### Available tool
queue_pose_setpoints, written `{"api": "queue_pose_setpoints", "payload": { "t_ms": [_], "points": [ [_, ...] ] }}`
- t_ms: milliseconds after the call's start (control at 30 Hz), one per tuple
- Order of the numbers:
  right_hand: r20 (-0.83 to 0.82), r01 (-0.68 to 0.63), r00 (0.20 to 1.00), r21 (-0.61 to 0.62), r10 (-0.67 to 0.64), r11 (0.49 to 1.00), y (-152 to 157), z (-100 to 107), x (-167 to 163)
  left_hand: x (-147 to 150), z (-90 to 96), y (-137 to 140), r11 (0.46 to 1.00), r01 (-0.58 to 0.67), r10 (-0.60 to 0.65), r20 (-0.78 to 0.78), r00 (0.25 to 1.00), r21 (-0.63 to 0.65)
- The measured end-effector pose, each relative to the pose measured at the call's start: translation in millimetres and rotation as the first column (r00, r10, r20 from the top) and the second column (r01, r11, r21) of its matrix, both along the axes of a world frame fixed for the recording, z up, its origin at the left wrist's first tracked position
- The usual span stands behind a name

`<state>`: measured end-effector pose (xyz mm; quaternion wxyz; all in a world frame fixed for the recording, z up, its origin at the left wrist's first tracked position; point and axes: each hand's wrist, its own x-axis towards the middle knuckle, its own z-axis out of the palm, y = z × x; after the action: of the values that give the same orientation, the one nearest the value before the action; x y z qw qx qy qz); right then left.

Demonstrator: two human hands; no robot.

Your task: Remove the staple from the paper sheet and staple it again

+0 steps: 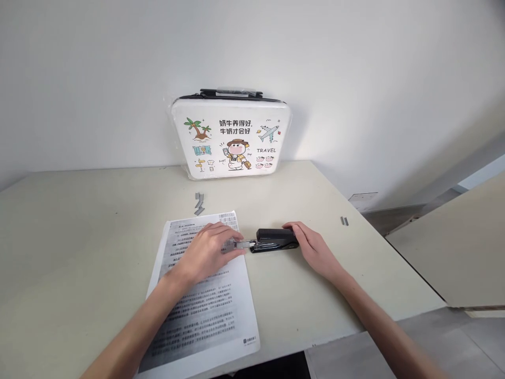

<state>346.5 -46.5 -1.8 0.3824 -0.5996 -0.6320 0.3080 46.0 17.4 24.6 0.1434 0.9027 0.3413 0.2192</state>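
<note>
A black stapler (pixel 274 240) lies on its length across the table, its front pointing left. My right hand (pixel 313 250) is closed around its rear end. Out of the stapler's front sticks a metal staple tray (pixel 245 244), pinched between the thumb and fingers of my left hand (pixel 211 245). Whether staples sit in the tray cannot be made out. Beneath my left hand and forearm lies a printed paper sheet (pixel 205 310), partly covered by them.
Several grey staple strips (pixel 199 203) lie beyond the paper, and a few more staple strips (pixel 344 221) near the table's right side. A white cartoon-printed case (pixel 232 139) with a black handle stands at the back against the wall. The table (pixel 79 237) ends at right.
</note>
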Motion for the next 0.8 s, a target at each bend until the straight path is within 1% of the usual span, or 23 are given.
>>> {"api": "queue_pose_setpoints", "payload": {
  "t_ms": [100, 200, 300, 367, 467, 533, 633, 700, 800],
  "points": [
    [-0.004, -0.004, 1.0, -0.003, 0.004, 1.0, -1, 1, 1, -13, 7.9, 8, 0.991, 0.055, -0.059, -0.032, 0.998, -0.124],
    [0.02, -0.051, 0.998, -0.011, 0.052, 0.999, -2, 0, 2, -23, 11.8, 13, 0.978, 0.087, -0.093, -0.022, 0.995, -0.187],
    [0.063, -0.14, 0.988, 0.034, 0.138, 0.99, -2, -2, 3, -21, 9.1, 13, 0.972, 0.154, -0.15, 0.035, 0.988, -0.177],
    [0.077, -0.187, 0.98, 0.071, 0.182, 0.98, -1, -3, 3, -13, 5.3, 9, 0.964, 0.225, -0.213, 0.094, 0.973, -0.141],
    [0.069, -0.234, 0.971, 0.081, 0.229, 0.969, -2, -4, 4, 0, -0.7, 3, 0.947, 0.304, -0.283, 0.173, 0.943, -0.103],
    [0.056, -0.262, 0.964, 0.072, 0.258, 0.962, -2, -4, 5, 6, -4.1, -1, 0.946, 0.308, -0.286, 0.194, 0.938, -0.097],
    [0.028, -0.311, 0.95, 0.048, 0.31, 0.949, -3, -4, 5, 12, -8.5, -3, 0.957, 0.277, -0.253, 0.204, 0.946, -0.093],
    [0.009, -0.334, 0.943, 0.031, 0.334, 0.942, -4, -5, 4, 14, -11.1, -2, 0.956, 0.272, -0.245, 0.207, 0.947, -0.113],
    [0.001, -0.335, 0.942, 0.011, 0.335, 0.942, -5, -6, 3, 18, -15.1, 1, 0.949, 0.274, -0.24, 0.205, 0.949, -0.156]
  ]
}}
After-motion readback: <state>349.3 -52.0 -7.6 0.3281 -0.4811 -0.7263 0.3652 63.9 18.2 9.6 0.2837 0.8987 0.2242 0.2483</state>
